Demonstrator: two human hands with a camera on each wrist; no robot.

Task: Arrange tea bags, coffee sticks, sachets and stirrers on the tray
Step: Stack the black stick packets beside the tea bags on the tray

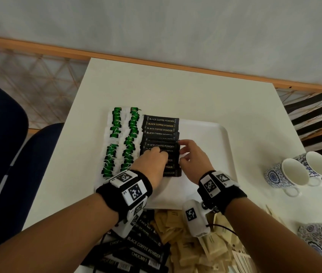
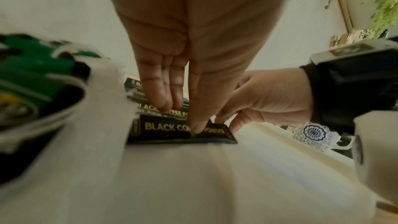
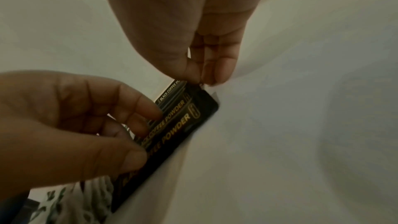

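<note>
White square surface against a pale wall carries a white rectangular plastic tray, seen from my head. Black coffee-powder sticks with gold lettering form one overlapping column on the tray's left part, long axes running left to right, just beside two columns of green-tagged tea bags in white wrappers. Both my hands meet at the column's near half: my left hand presses fingertips down on the sticks, fingers straight; my right hand pinches a stick's right end between thumb and fingers. Judged next: squaring that right edge, the right hand being nearer. Loose black sticks and tan paper sachets lie heaped under my wrists, off the tray.
</note>
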